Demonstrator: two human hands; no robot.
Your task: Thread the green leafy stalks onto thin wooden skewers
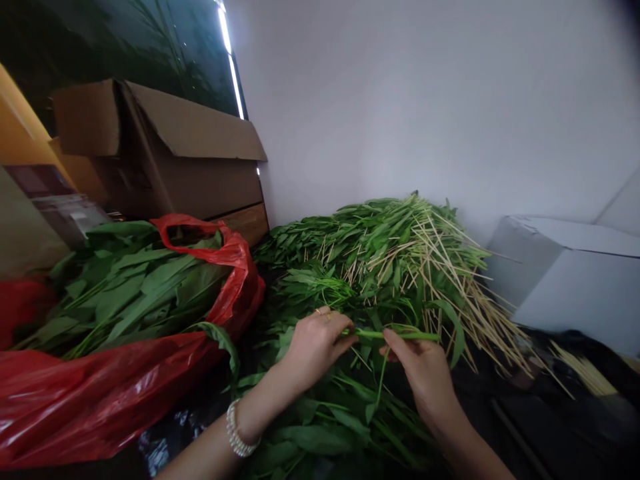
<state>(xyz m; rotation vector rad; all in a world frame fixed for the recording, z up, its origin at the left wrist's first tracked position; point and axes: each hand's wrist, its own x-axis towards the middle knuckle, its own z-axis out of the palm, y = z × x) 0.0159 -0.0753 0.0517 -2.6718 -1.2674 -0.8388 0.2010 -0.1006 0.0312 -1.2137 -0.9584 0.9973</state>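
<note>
A green leafy stem [370,333] lies roughly level between my two hands. My left hand [320,340], with a ring and a pearl bracelet at the wrist, pinches its left part. My right hand [417,363] grips the stem farther right, thumb on top, and a thin stalk hangs below the fingers. Loose leafy greens [325,433] spread under both hands. Behind them rises a heap of leafy greens [350,233], with many thin wooden sticks [450,293] poking out at its right side.
An open red plastic bag [235,267] full of broad green leaves [145,287] sits at left. Behind it stands a cardboard box [200,160] with raised flaps. A white box [580,280] is at right, with a bundle of sticks [585,370] before it. A pale wall [425,100] closes the back.
</note>
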